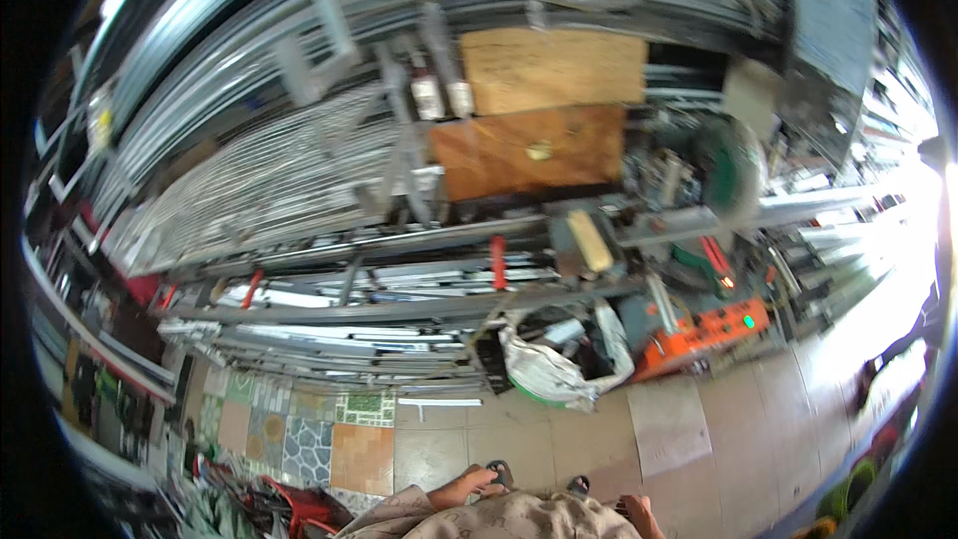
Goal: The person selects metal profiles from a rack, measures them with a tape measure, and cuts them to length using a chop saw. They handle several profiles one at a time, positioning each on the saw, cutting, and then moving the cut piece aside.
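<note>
At the lower edge, my left hand (471, 485) hangs beside my patterned beige clothing (529, 519), close above one dark sandal (501, 471). Its fingers are small and smeared, and I see no object in it. My right hand (641, 513) is low on the other side of the clothing, partly cut off by the edge, with its fingers unclear. The second sandal (579, 484) shows between the hands on the tiled floor (569, 439). Neither hand touches the rack ahead.
Long metal profiles (379, 339) fill a rack ahead. A white sack (559, 379) stands beside an orange machine (699, 334). Brown boards (539, 150) lean above, near a green-and-white round thing (733, 175). A red chair-like frame (304, 509) is at lower left; a light strip (439, 402) lies on the floor.
</note>
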Motion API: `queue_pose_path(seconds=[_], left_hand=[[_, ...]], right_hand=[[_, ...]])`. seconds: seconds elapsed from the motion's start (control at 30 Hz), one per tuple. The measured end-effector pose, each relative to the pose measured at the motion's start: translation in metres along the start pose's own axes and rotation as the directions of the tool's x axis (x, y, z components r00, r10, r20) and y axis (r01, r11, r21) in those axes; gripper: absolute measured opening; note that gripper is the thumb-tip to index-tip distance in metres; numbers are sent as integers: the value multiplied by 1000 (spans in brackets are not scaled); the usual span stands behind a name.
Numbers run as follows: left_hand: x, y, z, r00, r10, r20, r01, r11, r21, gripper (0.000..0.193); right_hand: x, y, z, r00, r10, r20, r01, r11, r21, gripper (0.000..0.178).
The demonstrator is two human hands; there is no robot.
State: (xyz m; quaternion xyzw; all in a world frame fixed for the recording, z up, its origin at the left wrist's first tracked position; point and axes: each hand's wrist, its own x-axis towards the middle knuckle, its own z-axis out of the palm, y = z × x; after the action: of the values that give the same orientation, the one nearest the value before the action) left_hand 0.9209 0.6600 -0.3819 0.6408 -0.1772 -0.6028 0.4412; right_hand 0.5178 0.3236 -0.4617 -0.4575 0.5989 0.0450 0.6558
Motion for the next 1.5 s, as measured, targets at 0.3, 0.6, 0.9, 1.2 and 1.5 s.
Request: queue_pose_path(seconds=[0.3, 0.6, 0.9, 1.2, 1.5], left_hand=[[-95, 1, -47, 827, 562, 1, -553, 815, 174, 47], [-15, -29, -85, 932, -298, -207, 326, 938, 116, 44], [16, 8, -122, 986, -7, 165, -37, 963, 268, 45], [44, -5, -152, 969, 96, 228, -173, 922, 346, 73], [18, -19, -159, 922, -334, -195, 381, 869, 314, 40]], right_hand=[[-32, -132, 104, 996, -88, 11, 86, 989, 121, 29], [-52, -34, 116, 942, -252, 224, 333, 799, -502, 15], [-76, 1, 109, 911, -284, 298, 396, 413, -820, 23], [-70, 13, 152, 833, -420, 360, 497, 281, -821, 23], [-89, -20, 187, 980, 179, -83, -177, 984, 30, 20]])
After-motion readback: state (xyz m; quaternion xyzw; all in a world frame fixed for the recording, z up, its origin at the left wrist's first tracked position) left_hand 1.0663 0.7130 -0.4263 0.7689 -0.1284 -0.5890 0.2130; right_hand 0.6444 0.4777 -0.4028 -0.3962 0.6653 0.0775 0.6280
